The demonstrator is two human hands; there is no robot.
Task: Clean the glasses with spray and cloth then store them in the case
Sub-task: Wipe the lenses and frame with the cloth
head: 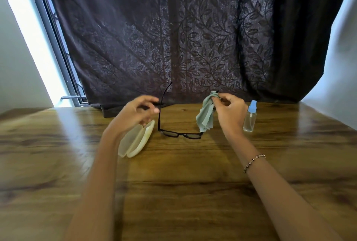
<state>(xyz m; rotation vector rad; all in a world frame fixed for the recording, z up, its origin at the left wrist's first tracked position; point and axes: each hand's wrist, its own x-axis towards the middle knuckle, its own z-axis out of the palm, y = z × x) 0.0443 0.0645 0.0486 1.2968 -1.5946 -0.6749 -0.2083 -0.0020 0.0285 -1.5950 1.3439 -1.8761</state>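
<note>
Black-framed glasses [181, 135] hang above the wooden table [173, 173], lenses toward me and both temple arms unfolded and pointing away. My left hand [138, 114] pinches the left temple arm. My right hand [229, 113] grips the right temple arm through a pale green cloth [205, 115], which drapes down from the fingers. A cream hard case [137, 140] lies shut on the table under my left wrist. A clear spray bottle [250, 118] with a blue cap stands upright just right of my right hand.
A dark leaf-patterned curtain [173, 38] hangs behind the table's far edge. A window frame [58, 47] runs along the left. A beaded bracelet [254, 162] sits on my right wrist.
</note>
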